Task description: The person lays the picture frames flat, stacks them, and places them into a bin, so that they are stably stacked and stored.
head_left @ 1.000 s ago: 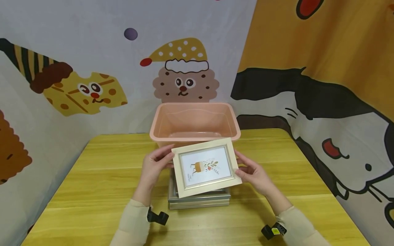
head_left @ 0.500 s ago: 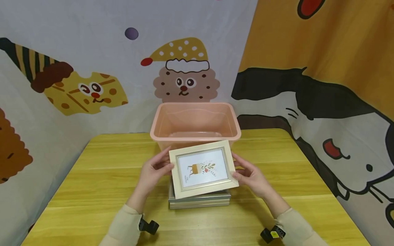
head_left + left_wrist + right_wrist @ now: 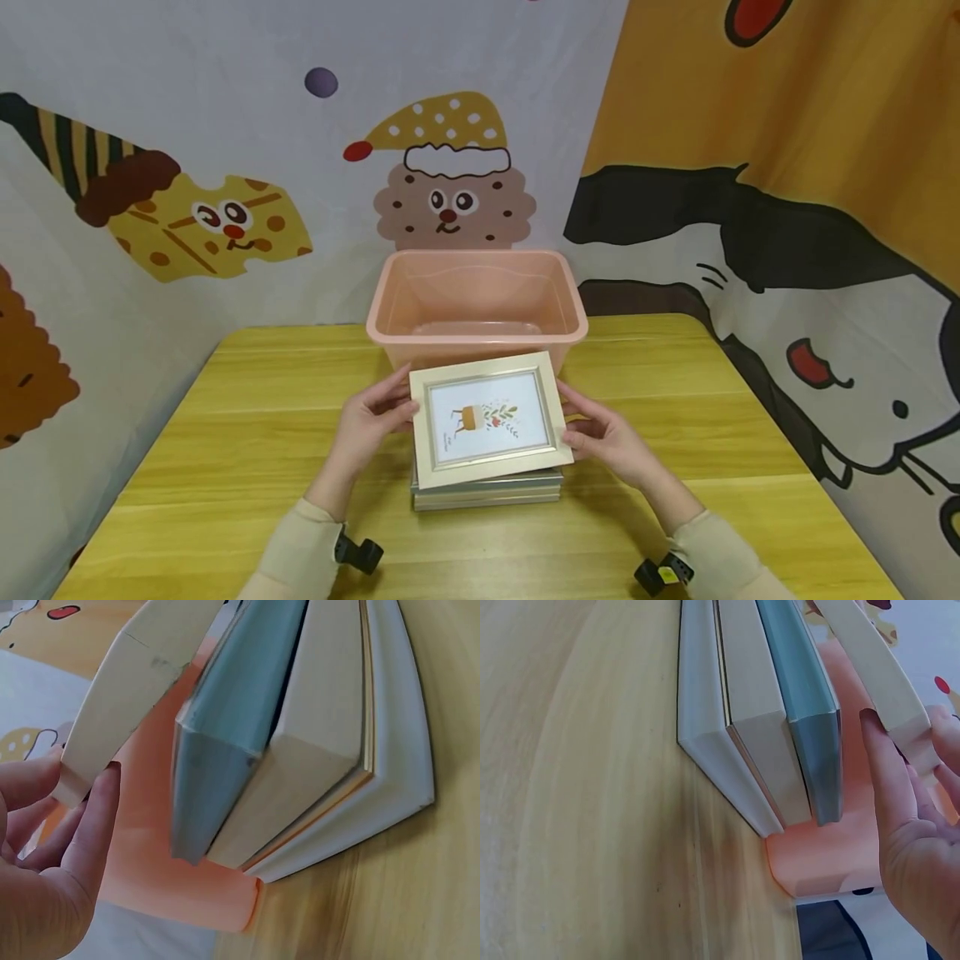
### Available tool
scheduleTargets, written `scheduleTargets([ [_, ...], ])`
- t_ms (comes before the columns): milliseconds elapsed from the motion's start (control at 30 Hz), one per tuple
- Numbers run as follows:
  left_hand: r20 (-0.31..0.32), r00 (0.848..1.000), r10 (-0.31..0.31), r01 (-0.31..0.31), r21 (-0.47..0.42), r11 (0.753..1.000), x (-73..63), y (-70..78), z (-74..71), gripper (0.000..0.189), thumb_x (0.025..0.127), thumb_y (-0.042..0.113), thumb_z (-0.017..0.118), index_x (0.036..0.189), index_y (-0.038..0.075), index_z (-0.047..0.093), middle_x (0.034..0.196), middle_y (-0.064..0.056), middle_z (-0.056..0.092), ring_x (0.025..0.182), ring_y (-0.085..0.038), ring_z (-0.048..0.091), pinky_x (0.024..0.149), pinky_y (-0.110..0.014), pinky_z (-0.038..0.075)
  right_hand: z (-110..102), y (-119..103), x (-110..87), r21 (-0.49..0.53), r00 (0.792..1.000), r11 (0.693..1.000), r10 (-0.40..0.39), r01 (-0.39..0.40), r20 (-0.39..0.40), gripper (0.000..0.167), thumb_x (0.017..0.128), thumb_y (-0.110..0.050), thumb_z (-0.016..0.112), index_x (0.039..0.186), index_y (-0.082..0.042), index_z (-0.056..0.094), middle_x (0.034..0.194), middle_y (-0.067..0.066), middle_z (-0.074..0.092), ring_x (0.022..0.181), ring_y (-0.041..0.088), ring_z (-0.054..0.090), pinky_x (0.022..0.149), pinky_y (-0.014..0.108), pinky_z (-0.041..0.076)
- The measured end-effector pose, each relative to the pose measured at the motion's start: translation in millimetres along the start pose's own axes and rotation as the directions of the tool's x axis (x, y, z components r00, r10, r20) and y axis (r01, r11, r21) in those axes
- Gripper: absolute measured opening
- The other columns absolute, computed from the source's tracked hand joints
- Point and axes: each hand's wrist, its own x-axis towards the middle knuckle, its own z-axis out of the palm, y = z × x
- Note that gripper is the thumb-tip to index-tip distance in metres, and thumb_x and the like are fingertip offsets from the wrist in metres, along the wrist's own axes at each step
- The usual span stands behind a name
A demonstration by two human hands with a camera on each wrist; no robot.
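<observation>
A cream picture frame (image 3: 427, 433) with a small print of a plant on legs is tilted toward the head camera. My left hand (image 3: 363, 425) pinches its left edge between thumb and fingers. On the right edge my right hand (image 3: 615, 437) grips it the same way. Beneath it lies a stack of picture frames (image 3: 487, 500), its upper side mostly hidden. Both wrist views show a gap between the held frame and this stack. In the left wrist view the stack has a blue frame (image 3: 217, 742) on top, a cream frame (image 3: 315, 750) below and a white frame (image 3: 401, 772) at the bottom.
Right behind the stack stands a pink plastic bin (image 3: 476, 340) with nothing seen inside. The wood-grain table (image 3: 247, 450) carries it all, and a cartoon-printed cloth (image 3: 255, 92) hangs behind the table's far edge.
The held picture frame has shifted left and slightly downward, closer over the stack, with both hands moving along. The stack and the bin stay in place.
</observation>
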Motion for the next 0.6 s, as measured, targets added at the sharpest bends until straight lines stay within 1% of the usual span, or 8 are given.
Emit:
scheduleTargets([
  [167, -0.001, 1.000, -0.017, 0.017, -0.012, 1.000, 2.8, -4.6, -0.3, 0.057, 0.089, -0.007, 0.068, 0.142, 0.004, 0.052, 0.121, -0.027, 0.064, 0.088, -0.014, 0.068, 0.072, -0.045, 0.060, 0, 2, -1.6, -0.031, 1.000, 0.999, 0.013, -0.014, -0.012, 0.069, 0.095, 0.001, 0.063, 0.155, -0.008, 0.030, 0.124, 0.024, 0.053, 0.102, 0.021, 0.063, 0.069, 0.038, 0.061],
  [267, -0.011, 0.999, -0.034, 0.034, -0.009, 0.999, 4.0, -7.1, -0.2, 0.056, 0.089, -0.007, 0.069, 0.141, 0.005, 0.054, 0.121, -0.026, 0.064, 0.087, -0.014, 0.068, 0.074, -0.050, 0.059, 1, 3, -1.8, -0.047, 1.000, 0.999, 0.011, -0.012, -0.012, 0.069, 0.094, 0.002, 0.064, 0.154, -0.005, 0.031, 0.121, 0.030, 0.051, 0.100, 0.021, 0.063, 0.069, 0.037, 0.061],
  [367, -0.018, 0.998, -0.053, 0.053, -0.003, 0.999, 4.8, -9.0, 0.4, 0.055, 0.089, -0.006, 0.069, 0.140, 0.005, 0.055, 0.121, -0.026, 0.064, 0.087, -0.014, 0.068, 0.076, -0.053, 0.058, 2, 4, -1.2, -0.065, 1.000, 0.998, 0.012, -0.013, -0.014, 0.068, 0.093, 0.001, 0.066, 0.152, -0.002, 0.032, 0.120, 0.031, 0.050, 0.098, 0.020, 0.063, 0.068, 0.037, 0.061],
  [600, -0.012, 0.998, -0.069, 0.069, 0.021, 0.997, 7.2, -11.4, 0.1, 0.053, 0.089, -0.005, 0.069, 0.140, 0.004, 0.055, 0.123, -0.026, 0.063, 0.088, -0.015, 0.067, 0.077, -0.050, 0.058, 2, 9, 0.9, -0.074, 1.000, 0.997, 0.025, -0.026, -0.017, 0.069, 0.092, 0.000, 0.067, 0.151, 0.003, 0.031, 0.115, 0.032, 0.052, 0.091, 0.017, 0.064, 0.066, 0.038, 0.061],
])
